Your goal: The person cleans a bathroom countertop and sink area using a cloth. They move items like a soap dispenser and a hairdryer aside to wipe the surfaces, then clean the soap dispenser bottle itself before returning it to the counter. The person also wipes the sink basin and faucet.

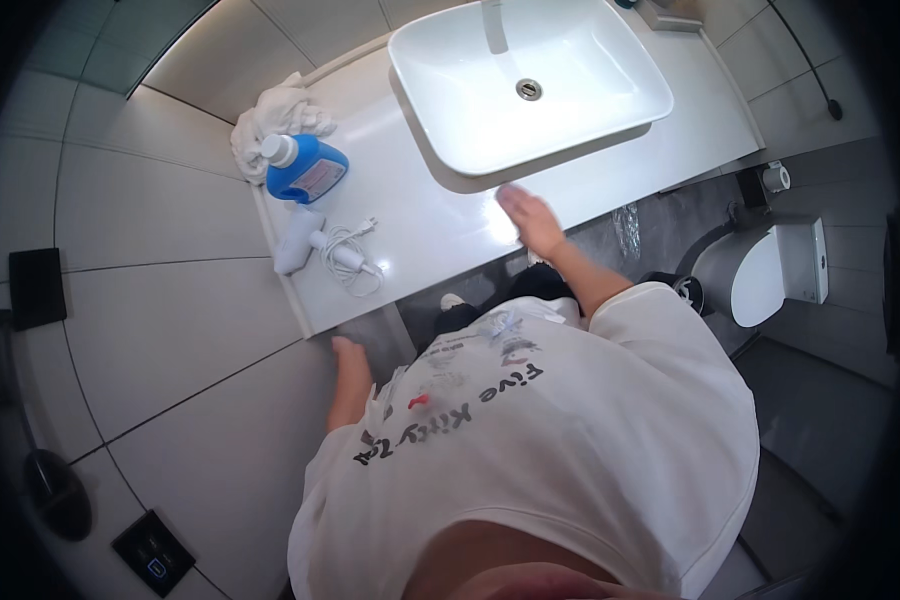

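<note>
My right hand [531, 217] is over the front edge of the white countertop [435, 240], just in front of the white vessel basin [457, 142]. It is blurred and stretched out, and I see nothing in it. Low at the counter's front left corner is my left hand [349, 346]; its fingers are mostly out of sight. On the counter's left part lie a white hair dryer [298, 241] and its coiled white cord [341, 255] with a plug. Behind the dryer stands a blue bottle [307, 176] with a white cap, against a crumpled white towel [279, 116].
A metal drain [528, 89] sits in the basin. To the right are a toilet [765, 277], a toilet paper roll [777, 178] and a dark bin [679, 289]. Clear plastic [627, 229] hangs or lies beyond the counter's front edge. A tiled wall [172, 315] closes the left side.
</note>
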The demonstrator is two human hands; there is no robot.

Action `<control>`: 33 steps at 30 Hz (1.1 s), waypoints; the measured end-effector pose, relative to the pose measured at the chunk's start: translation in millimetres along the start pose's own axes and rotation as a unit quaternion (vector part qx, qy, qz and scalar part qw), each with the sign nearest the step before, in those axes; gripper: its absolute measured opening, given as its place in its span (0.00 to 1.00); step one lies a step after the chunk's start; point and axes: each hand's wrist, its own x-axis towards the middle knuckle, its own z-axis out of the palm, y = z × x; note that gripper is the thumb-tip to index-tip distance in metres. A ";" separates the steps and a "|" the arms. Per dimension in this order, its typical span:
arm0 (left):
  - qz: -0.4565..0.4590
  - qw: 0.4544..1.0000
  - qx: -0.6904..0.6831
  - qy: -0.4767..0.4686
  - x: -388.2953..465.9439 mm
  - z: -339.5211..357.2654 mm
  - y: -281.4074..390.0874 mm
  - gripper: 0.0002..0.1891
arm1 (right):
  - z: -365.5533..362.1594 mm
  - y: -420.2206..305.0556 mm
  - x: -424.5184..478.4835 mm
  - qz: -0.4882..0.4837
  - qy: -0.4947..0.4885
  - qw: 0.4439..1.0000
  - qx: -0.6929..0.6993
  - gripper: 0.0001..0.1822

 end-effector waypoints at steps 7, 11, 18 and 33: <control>-0.139 0.964 -0.225 0.022 -81.5 24.2 37.2 0.22 | -46.4 98.4 -20.3 0.165 0.126 0.975 -0.073 0.36; -0.031 0.915 -0.396 0.070 -61.2 38.5 82.7 0.23 | -10.1 76.7 -4.4 0.113 0.174 0.977 0.043 0.26; -0.339 0.537 -0.764 0.112 -22.6 -41.5 201.3 0.19 | -23.4 68.5 8.3 -0.095 -0.070 0.988 0.096 0.39; -0.084 0.807 -0.357 0.463 -50.3 -108.8 284.6 0.16 | -150.6 314.4 -73.1 0.266 0.161 0.949 -0.053 0.34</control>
